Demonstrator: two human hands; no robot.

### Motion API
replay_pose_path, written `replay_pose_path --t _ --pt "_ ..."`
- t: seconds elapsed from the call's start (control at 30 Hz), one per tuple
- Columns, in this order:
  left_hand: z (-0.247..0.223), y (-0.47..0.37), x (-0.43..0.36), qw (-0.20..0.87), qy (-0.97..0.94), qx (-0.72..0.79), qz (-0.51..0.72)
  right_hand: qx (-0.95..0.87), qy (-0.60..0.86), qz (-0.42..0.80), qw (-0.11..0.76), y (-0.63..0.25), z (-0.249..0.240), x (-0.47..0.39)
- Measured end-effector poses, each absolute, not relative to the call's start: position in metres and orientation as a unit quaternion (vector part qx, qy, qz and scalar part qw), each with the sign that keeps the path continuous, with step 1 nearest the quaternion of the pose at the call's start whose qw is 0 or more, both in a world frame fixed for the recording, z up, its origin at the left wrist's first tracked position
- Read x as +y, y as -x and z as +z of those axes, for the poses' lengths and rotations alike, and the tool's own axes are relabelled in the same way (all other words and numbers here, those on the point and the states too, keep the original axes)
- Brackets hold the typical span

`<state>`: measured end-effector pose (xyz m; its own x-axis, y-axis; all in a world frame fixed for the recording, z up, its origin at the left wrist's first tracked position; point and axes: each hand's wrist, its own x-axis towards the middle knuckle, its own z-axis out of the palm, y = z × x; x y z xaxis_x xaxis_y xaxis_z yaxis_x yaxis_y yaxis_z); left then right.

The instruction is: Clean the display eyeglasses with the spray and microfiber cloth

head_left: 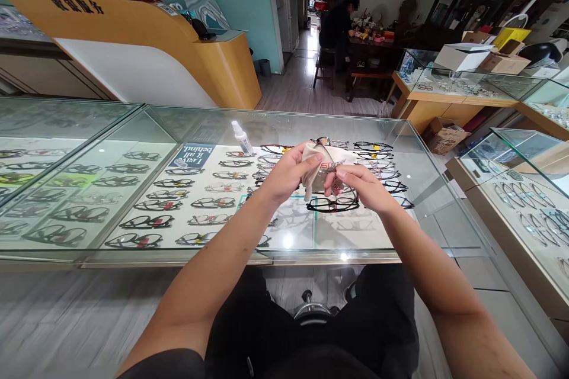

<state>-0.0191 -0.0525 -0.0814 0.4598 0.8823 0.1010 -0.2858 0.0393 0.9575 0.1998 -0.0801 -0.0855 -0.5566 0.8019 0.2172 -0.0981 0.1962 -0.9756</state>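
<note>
Above the glass display case (284, 121), my left hand (290, 173) is closed on a pale cloth (314, 174), which is bunched around part of a thin-framed pair of glasses. My right hand (361, 185) pinches the same glasses (329, 157) from the other side. The exact contact between cloth and lens is hidden by my fingers. Beneath the glass top, a black-framed pair (333, 207) shows just below my hands. A small white spray bottle (240, 137) stands on the case to the left of my hands.
Rows of glasses (147, 222) lie inside the case. A wooden counter (231, 68) stands at the back left. Farther back, a person (335, 26) sits at a dark table. More display cases (511, 189) and cardboard boxes (444, 135) are at the right.
</note>
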Motion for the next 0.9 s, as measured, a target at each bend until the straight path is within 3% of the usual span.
replay_pose_path --t 0.27,0.6,0.9 --pt "-0.083 0.02 -0.051 0.669 -0.547 0.283 0.417 -0.692 0.254 0.563 0.375 -0.201 -0.086 -0.08" --pt "-0.08 0.015 -0.057 0.669 -0.572 0.238 0.41 -0.636 0.247 0.601 0.416 -0.199 -0.093 -0.077" --pt "-0.082 0.011 -0.059 0.649 -0.578 0.242 0.432 -0.677 0.242 0.587 0.373 -0.194 -0.091 -0.079"
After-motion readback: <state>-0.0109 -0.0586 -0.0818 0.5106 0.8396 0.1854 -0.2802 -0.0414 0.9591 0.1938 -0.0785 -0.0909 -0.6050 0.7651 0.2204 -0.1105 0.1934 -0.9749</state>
